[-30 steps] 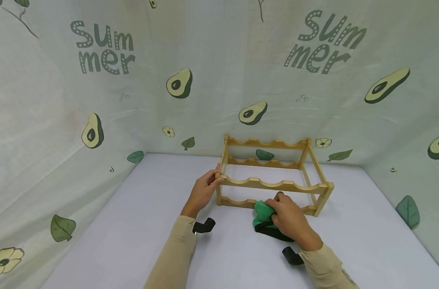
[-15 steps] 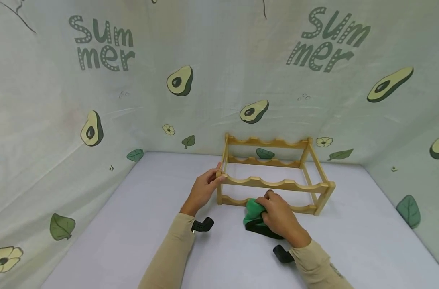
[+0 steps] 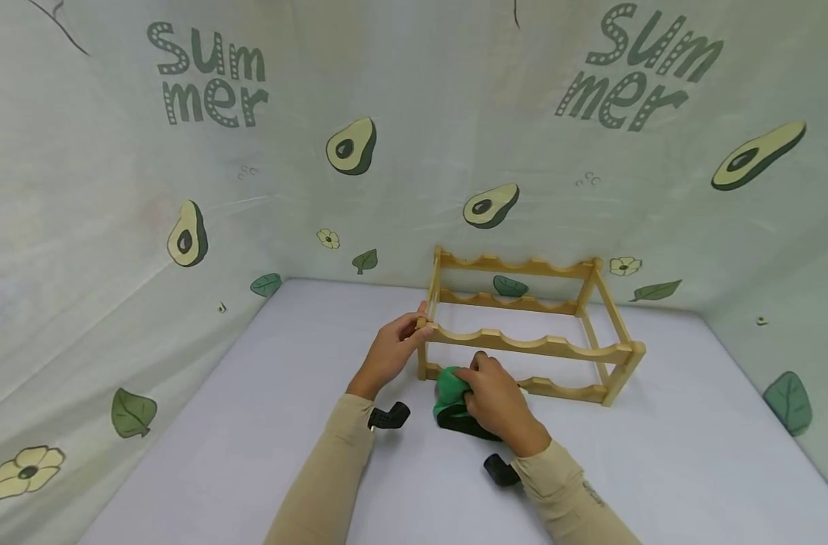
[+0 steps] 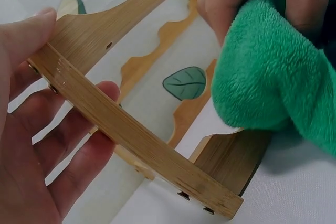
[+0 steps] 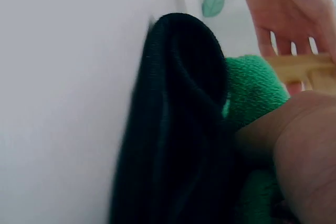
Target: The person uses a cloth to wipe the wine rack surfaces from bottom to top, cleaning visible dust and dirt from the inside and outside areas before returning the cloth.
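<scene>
A light wooden rack (image 3: 530, 344) with scalloped rails stands on the table. My left hand (image 3: 389, 350) grips its front left corner post, thumb on the upper front rail and fingers behind the post, as the left wrist view shows. In my right hand (image 3: 497, 397) is a bunched cloth (image 3: 451, 390), fuzzy green on one side and dark on the other. The cloth lies against the lower front rail (image 4: 226, 156), near its left end. Its dark part (image 5: 173, 119) hangs folded below the fingers in the right wrist view.
The white tabletop (image 3: 250, 424) spreads around the rack. Behind it hangs a pale curtain (image 3: 414, 91) printed with avocados and leaves, close to the rack's back. A black device (image 3: 390, 415) sits at the left wrist, another (image 3: 501, 471) at the right.
My right hand has slid left along the lower front rail with the cloth, toward the left post. The left hand keeps its grip on the corner, and the view has shifted slightly.
</scene>
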`<state>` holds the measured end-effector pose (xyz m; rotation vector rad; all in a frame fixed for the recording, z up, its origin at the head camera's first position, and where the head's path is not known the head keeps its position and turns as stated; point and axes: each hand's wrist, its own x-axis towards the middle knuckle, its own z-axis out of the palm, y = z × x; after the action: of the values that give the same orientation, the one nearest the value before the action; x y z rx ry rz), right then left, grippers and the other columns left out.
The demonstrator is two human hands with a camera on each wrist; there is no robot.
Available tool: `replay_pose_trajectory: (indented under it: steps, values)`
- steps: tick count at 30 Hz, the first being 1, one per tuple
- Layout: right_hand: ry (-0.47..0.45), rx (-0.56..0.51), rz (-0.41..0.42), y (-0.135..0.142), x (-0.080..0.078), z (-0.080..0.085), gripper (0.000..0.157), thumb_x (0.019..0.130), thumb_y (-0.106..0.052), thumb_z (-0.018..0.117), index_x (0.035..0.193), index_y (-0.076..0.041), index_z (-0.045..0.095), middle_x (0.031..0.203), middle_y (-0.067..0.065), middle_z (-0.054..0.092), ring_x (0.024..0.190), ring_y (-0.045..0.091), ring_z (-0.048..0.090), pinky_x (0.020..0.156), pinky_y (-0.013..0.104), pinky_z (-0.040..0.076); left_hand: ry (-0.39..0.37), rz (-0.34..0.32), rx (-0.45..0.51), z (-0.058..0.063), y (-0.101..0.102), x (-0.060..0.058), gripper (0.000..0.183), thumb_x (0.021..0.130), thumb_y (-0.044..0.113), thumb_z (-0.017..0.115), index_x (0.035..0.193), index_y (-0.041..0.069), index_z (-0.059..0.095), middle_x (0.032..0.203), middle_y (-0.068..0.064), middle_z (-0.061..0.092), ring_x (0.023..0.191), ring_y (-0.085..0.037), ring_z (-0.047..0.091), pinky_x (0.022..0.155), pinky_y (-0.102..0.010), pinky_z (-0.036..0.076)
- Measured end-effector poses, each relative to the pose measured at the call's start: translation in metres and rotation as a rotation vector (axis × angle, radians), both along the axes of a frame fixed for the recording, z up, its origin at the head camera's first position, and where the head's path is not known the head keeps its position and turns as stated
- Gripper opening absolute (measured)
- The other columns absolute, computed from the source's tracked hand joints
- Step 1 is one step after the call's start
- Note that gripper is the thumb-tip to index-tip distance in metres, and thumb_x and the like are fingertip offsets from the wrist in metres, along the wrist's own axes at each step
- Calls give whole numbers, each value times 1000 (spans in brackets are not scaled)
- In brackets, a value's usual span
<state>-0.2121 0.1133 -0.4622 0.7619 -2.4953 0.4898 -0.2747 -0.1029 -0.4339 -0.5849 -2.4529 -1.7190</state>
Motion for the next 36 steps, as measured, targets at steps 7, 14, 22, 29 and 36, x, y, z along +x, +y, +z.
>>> replay_pose_trajectory:
  steps: [7,14,22,29,36]
  values:
    - [60,-25,15,-22,-7,-4,36,69,8,74,98,-12,77,83,4,48,71,20,48,56,33,44,9,-5,-17,6,-3,-4,49,98,54,58,126,15,66,128,0,65,121,-18,59,98,-45,50]
    - [86,-54,31,-41,-10,-12,34,70,4,74,99,-12,77,86,4,51,73,19,50,59,34,47,-17,-34,46,3,-5,-2,45,107,46,42,125,13,67,122,-6,68,110,-22,65,89,-42,55]
    - [130,-55,-145,-43,-2,-16,30,70,-5,75,98,-15,76,91,6,60,83,29,53,67,45,43,-48,-124,79,1,-6,-4,44,111,33,37,131,3,63,128,-16,64,112,-29,64,92,-49,53]
    - [-14,-23,-246,-45,-1,-8,27,72,-19,81,96,-10,73,90,4,67,86,30,58,74,50,44,-97,-134,101,25,-8,11,38,110,24,43,129,-1,64,132,-17,62,116,-31,64,93,-46,53]
    - [23,-103,-192,-47,-7,-5,21,69,-20,85,85,-9,75,75,0,64,72,23,57,65,44,46,-91,-107,123,11,-8,-2,44,106,43,47,127,10,67,131,-9,64,116,-25,64,91,-42,55]
